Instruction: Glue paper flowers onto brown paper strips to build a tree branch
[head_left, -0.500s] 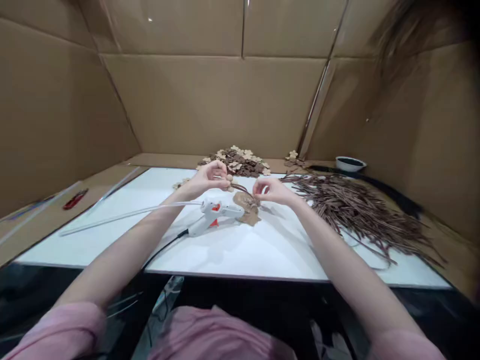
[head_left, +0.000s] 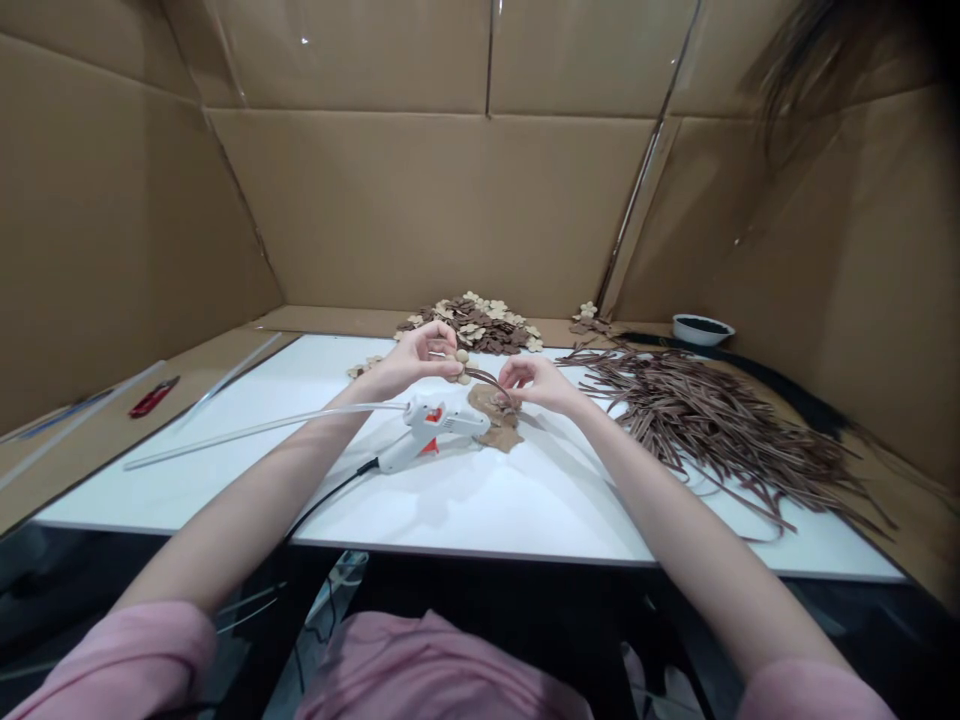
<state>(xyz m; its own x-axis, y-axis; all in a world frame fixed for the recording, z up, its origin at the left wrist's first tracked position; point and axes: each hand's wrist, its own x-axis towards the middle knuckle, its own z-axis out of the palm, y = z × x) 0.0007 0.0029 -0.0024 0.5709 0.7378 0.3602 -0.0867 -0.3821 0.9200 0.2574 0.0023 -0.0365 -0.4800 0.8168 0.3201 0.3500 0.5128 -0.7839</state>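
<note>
My left hand (head_left: 421, 360) pinches a light beige flower piece (head_left: 463, 366) between thumb and fingers. Thin brown strips (head_left: 487, 378) run from the flower towards my right hand (head_left: 536, 383), whose fingers are closed on their far end. Below them a white glue gun (head_left: 431, 430) with an orange trigger lies on the white board (head_left: 480, 510). Its nozzle points right, at a brown blob-shaped mat (head_left: 501, 432). A long clear glue stick (head_left: 255, 436) sticks out of the back of the gun.
Brown and beige flower pieces (head_left: 480, 325) are heaped at the back. On the right lies a large pile of brown strips (head_left: 705, 420), with a white bowl (head_left: 703, 329) behind it. A red cutter (head_left: 154, 397) lies at the left; cardboard walls (head_left: 420, 210) surround the board.
My right hand has shifted slightly left, nearer my left hand. My left hand still holds the flower piece in about the same place.
</note>
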